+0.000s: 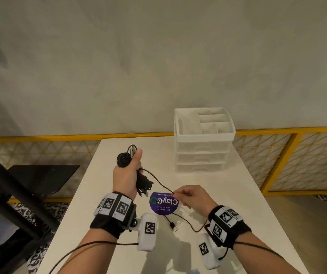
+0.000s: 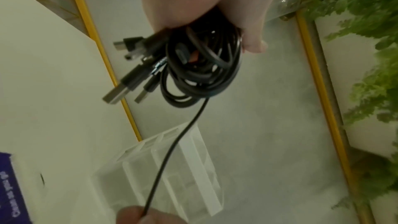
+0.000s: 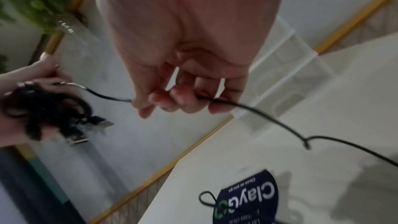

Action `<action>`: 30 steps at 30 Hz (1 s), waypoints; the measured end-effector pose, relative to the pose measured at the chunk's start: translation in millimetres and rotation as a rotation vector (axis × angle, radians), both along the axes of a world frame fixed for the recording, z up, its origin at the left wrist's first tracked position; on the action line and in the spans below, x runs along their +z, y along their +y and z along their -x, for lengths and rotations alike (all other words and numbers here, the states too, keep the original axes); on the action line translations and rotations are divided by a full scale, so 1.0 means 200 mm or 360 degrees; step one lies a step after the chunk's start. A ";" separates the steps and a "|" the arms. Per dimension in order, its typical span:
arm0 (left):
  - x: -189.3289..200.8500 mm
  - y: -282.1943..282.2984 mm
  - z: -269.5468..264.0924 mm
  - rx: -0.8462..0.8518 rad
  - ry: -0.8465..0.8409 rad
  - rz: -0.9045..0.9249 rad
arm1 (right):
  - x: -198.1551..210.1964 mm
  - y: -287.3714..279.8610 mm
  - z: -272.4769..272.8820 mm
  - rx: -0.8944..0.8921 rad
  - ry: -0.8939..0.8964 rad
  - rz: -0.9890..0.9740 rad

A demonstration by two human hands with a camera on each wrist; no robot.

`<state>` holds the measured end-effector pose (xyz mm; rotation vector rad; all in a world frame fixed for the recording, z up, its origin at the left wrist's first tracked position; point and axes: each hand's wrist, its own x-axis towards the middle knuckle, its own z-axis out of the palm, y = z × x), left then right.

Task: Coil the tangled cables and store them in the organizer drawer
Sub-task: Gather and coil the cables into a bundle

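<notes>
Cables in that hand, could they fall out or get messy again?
Maybe. The left hand grips a thick bundle of cables with several plugs sticking out loose, so a loop could slip free. The right hand pinches one cable whose tail trails across the table; it might snag while being wound.

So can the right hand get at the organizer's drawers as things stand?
Probably not yet: the right hand pinches a loose cable running to the bundle. The table toward the organizer looks unobstructed.
</notes>
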<state>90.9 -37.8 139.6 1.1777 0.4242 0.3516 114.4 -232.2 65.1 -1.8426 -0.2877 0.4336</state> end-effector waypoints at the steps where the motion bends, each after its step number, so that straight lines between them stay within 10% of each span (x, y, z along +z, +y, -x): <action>1: -0.01 -0.01 0.00 0.0011 -0.0003 -0.0065 | 0.02 0.00 0.00 0.0057 -0.0075 0.0178; 7: -0.02 -0.07 0.01 -0.0097 -0.0028 -0.0335 | 0.22 0.09 0.03 0.0501 -0.0682 0.1033; 20: -0.06 -0.12 0.05 -0.0426 -0.0045 -0.0678 | 0.45 0.13 0.06 0.0326 -0.0494 0.0093; 30: -0.09 -0.11 0.05 -0.0491 0.0055 -0.0550 | 0.43 0.08 0.02 0.0179 -0.0430 0.0017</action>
